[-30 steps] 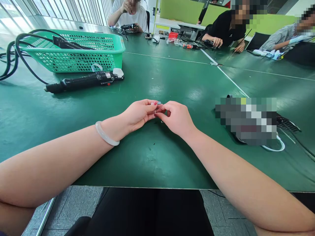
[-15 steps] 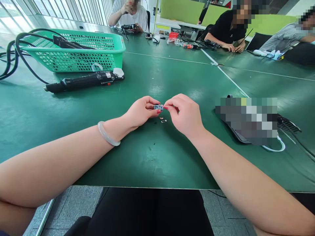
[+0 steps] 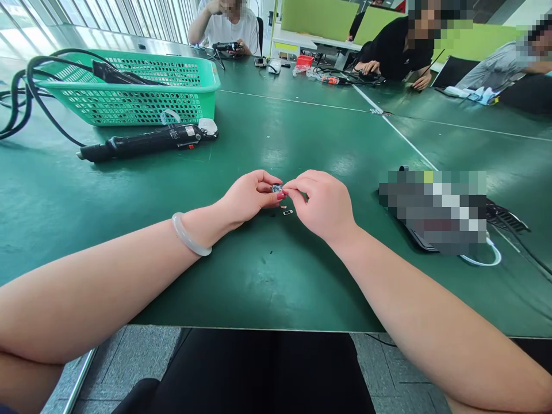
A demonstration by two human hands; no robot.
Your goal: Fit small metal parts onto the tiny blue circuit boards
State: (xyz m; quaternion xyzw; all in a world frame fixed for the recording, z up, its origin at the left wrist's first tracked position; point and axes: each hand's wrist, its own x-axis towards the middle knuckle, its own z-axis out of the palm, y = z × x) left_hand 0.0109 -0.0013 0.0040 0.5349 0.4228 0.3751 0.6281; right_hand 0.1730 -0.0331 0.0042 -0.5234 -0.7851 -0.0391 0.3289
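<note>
My left hand (image 3: 252, 195) pinches a small circuit board (image 3: 276, 188), bluish and silver, between thumb and fingers above the green table (image 3: 241, 287). At the board's right end, my right hand (image 3: 324, 201) is closed, with thumb and forefinger pressed together. Its fingertips touch the board and cover part of it; whether they hold a separate tiny piece is hidden. Just below the hands lie a small whitish rectangular frame (image 3: 288, 213) and a tiny coppery piece (image 3: 283, 207).
A green plastic basket (image 3: 207, 98) with black cables stands at the back left. In front of it lies a black electric screwdriver (image 3: 142, 144). A blurred dark device (image 3: 431, 213) with cables rests at the right. Several people sit across the table.
My right hand has shifted slightly left, so its fingertips now overlap the right end of the circuit board. My left hand stays almost still. A person opposite has moved a hand.
</note>
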